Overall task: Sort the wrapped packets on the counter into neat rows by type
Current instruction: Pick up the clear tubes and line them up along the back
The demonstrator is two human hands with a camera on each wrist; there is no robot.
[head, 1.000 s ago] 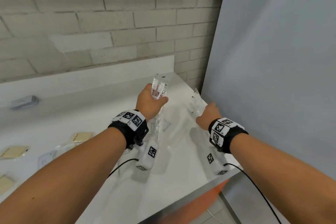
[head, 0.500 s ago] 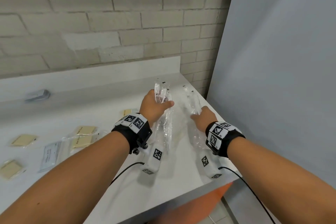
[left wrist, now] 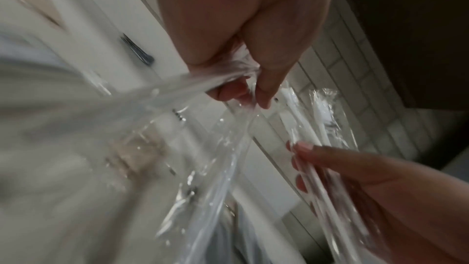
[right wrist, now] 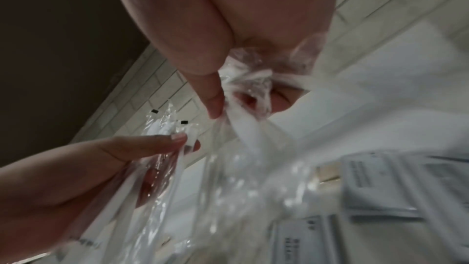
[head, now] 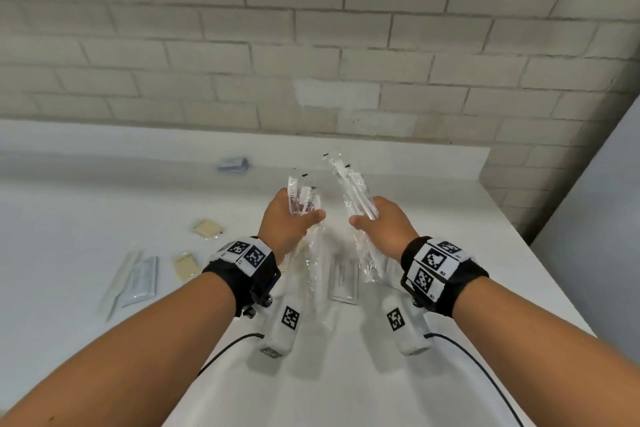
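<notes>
My left hand (head: 302, 207) grips a bunch of clear-wrapped toothbrush packets (head: 300, 191), upright above the white counter (head: 433, 253). My right hand (head: 366, 214) grips a second bunch of the same clear packets (head: 351, 184) just to the right, tilted left at the top. The two bunches are close together but apart. In the left wrist view my fingers (left wrist: 264, 89) pinch crumpled clear wrap (left wrist: 177, 91). In the right wrist view my thumb (right wrist: 215, 103) and fingers close round the wrap (right wrist: 248, 127). The wrappers' lower ends hang under both palms.
Beige square packets (head: 207, 228) (head: 186, 265) and flat white sachets (head: 140, 279) (head: 343, 279) lie on the counter below and to the left. A grey packet (head: 233, 164) sits by the back ledge. A brick wall stands behind, a grey panel (head: 606, 218) on the right.
My right hand took hold of clear packets at the counter's right side and lifted them up beside the left hand's bunch. The head view swung left and both hands moved with it.
</notes>
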